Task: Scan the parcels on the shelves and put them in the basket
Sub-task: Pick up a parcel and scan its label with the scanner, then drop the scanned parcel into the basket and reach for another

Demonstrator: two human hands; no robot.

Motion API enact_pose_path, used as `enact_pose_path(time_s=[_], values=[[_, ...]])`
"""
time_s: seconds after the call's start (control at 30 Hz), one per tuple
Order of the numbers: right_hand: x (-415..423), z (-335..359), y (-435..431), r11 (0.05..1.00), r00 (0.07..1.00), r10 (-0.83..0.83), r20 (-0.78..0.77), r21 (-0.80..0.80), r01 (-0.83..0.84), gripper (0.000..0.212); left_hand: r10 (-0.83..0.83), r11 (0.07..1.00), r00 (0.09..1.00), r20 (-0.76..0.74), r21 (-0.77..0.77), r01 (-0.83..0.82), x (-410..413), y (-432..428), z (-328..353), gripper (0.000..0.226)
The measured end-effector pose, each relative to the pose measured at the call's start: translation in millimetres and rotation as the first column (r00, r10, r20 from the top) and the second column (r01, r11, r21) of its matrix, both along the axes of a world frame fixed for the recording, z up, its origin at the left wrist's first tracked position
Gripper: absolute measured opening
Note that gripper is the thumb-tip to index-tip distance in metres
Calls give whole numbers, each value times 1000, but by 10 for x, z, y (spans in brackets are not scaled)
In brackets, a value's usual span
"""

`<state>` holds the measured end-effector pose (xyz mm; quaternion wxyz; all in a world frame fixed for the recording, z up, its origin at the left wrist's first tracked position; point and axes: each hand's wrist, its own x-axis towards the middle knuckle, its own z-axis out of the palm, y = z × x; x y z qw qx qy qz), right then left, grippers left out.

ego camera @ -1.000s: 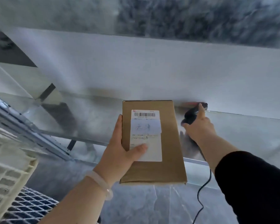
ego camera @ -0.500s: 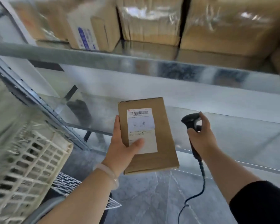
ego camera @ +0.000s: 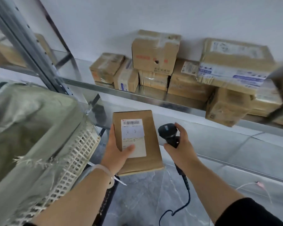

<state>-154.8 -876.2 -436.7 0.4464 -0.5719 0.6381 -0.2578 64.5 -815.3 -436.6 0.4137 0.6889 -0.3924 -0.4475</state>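
parcel (ego camera: 147, 160): plain brown cardboard, white label (ego camera: 134, 137) w/ black barcode stripes | scanner (ego camera: 168, 134): black, cable (ego camera: 187, 191) too | basket (ego camera: 75, 160): white grid lattice | sack (ego camera: 31, 119) lining it: kinda grey-green | shelf (ego camera: 121, 91): shiny silver | stacked boxes (ego camera: 186, 82): brown, red print on one, blue-and-white tape on another | floor (ego camera: 145, 193): grey marble veins | sleeve (ego camera: 252, 212): black | bracelet (ego camera: 103, 169): pale whitish | wall (ego camera: 153, 13): plain white

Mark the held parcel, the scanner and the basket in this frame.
parcel (ego camera: 136, 137): head view, on its white label.
scanner (ego camera: 168, 130): head view, on its black head.
basket (ego camera: 78, 154): head view, on its white lattice side wall.
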Motion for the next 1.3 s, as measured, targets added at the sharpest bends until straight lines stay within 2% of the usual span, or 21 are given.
enact_pose_path(time_s=[0.17, 0.37, 0.5, 0.83, 1.07, 1.3], values=[[-39, 657, 189, 985, 991, 131, 42, -116, -125, 74, 49, 997, 998, 29, -63, -47, -57, 228, 514, 96], [37, 1326, 335, 937, 964, 257, 62, -259, -233, 72, 104, 982, 994, 18, -159, -100, -59, 360, 1057, 99], [173, 1744, 440, 897, 947, 302, 110, -369, -244, 59, 151, 970, 988, 36, -199, -141, -54, 410, 1349, 100], [455, 2538, 761, 754, 899, 421, 118, -596, -275, 58, 271, 917, 954, 126, -337, -216, 22, 499, 1916, 104], [584, 2712, 1000, 770, 869, 451, 202, -582, -264, 51, 369, 859, 926, 84, -413, -305, 95, 560, 2014, 102], [645, 2811, 1190, 771, 849, 477, 228, -572, -280, 45, 440, 833, 890, 116, -423, -357, 171, 625, 2035, 104]])
